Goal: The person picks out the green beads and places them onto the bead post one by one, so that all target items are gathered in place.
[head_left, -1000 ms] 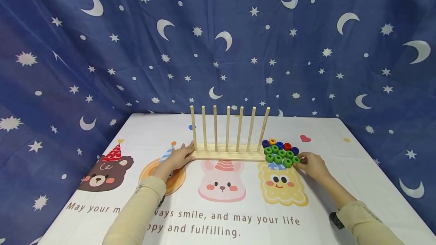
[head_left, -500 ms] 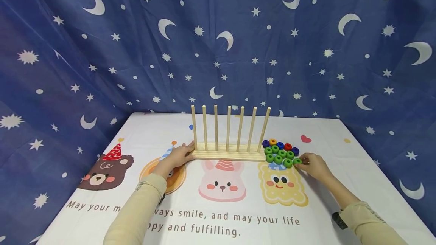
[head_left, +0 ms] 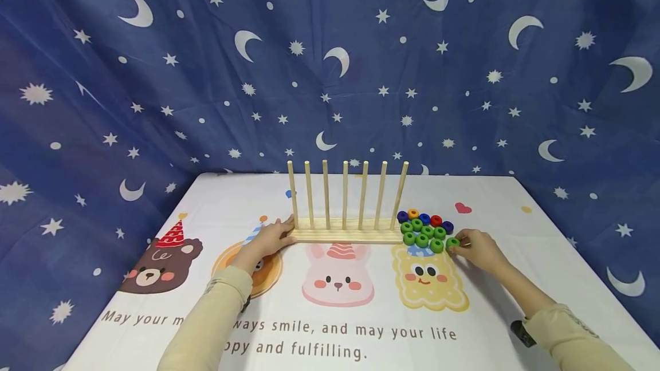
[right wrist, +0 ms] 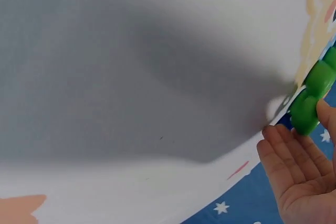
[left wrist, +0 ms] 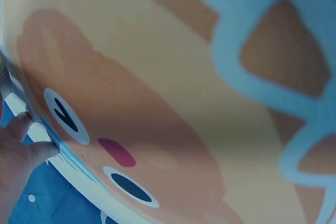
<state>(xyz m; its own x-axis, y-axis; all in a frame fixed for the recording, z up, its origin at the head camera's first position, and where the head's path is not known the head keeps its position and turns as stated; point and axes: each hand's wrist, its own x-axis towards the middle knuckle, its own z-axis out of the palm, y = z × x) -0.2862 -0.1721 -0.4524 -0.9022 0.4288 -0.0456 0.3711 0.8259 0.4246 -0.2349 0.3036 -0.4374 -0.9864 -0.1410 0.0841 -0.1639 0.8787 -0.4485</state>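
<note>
A wooden peg rack (head_left: 344, 236) with several upright dowels stands on the table. At its left end my left hand (head_left: 268, 240) holds the base, thumb toward the front and fingers toward the back; in the left wrist view only part of this hand (left wrist: 18, 153) shows at the left edge. Right of the rack lies a cluster of green beads (head_left: 422, 240), with purple, orange, blue and red beads (head_left: 424, 220) behind them. My right hand (head_left: 479, 249) pinches a green bead (head_left: 452, 243) between thumb and fingers, just right of the cluster. The right wrist view shows this bead (right wrist: 304, 113) at the fingertips.
A white printed tablecloth (head_left: 495, 205) with cartoon figures and lettering covers the table. Behind and to the left hangs a blue curtain (head_left: 361, 73) with moons and stars.
My right hand has drawn the green bead slightly right, so a gap now parts it from the cluster. My left hand stays at the rack's left end.
</note>
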